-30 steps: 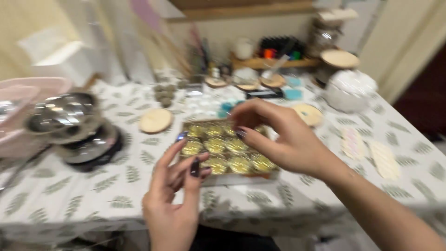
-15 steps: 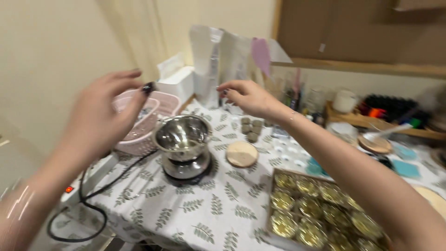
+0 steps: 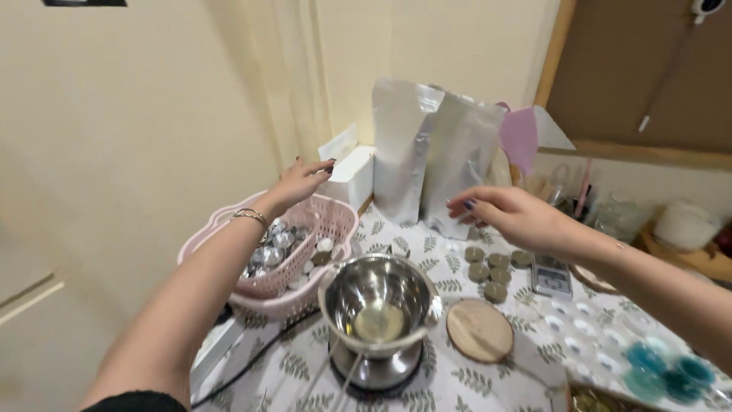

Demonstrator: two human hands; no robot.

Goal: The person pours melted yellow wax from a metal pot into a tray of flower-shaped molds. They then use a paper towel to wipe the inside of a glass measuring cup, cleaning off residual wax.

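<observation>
My left hand (image 3: 299, 181) stretches out over the far rim of a pink plastic basket (image 3: 335, 229) holding several small silver tins, its fingertips at a white box (image 3: 352, 169) by the wall; I see nothing in it. My right hand (image 3: 509, 215) hovers open, fingers spread, above a cluster of small green round candles (image 3: 489, 267) on the leaf-patterned tablecloth. In front of me a steel pouring pot (image 3: 379, 299) with a little pale liquid sits on a small round heater (image 3: 375, 371).
Two silver foil pouches (image 3: 431, 152) stand against the wall. A round wooden coaster (image 3: 479, 329) lies right of the pot, a small digital scale (image 3: 550, 276) beyond it, and blue wax cups (image 3: 659, 366) at lower right. A black cable (image 3: 252, 358) runs off the table's left edge.
My view has swung left from the tray of gold tins to the pot and basket. Both hands have left the tray; the left now reaches toward the white box.
</observation>
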